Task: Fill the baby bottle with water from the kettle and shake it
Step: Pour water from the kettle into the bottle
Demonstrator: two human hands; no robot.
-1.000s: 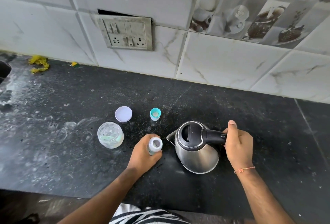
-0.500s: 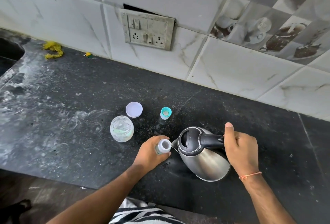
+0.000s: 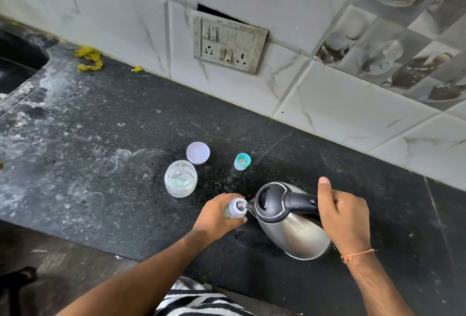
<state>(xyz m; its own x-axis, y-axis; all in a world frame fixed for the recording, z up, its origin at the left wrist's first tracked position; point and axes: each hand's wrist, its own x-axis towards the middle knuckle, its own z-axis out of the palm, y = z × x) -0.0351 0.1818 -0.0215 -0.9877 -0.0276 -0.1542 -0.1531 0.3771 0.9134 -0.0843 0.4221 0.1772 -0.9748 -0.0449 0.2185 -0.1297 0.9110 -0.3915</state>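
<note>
A small clear baby bottle (image 3: 235, 209) stands open on the black counter (image 3: 100, 164), and my left hand (image 3: 216, 217) grips its body. My right hand (image 3: 343, 212) holds the black handle of a steel kettle (image 3: 295, 230), thumb up. The kettle is tilted left, its spout right over the bottle's mouth, where a thin stream of water shows. The bottle's teal nipple cap (image 3: 242, 161) sits on the counter behind.
A clear plastic jar (image 3: 180, 181) stands open left of the bottle, its pale lid (image 3: 198, 152) lying behind it. A switch plate (image 3: 227, 43) is set in the tiled wall. A sink edge (image 3: 22, 63) and yellow scraps (image 3: 89, 60) lie far left.
The kettle has tipped further left until its spout meets the bottle's mouth. My left hand has kept its grip on the bottle. The camera view has shifted left.
</note>
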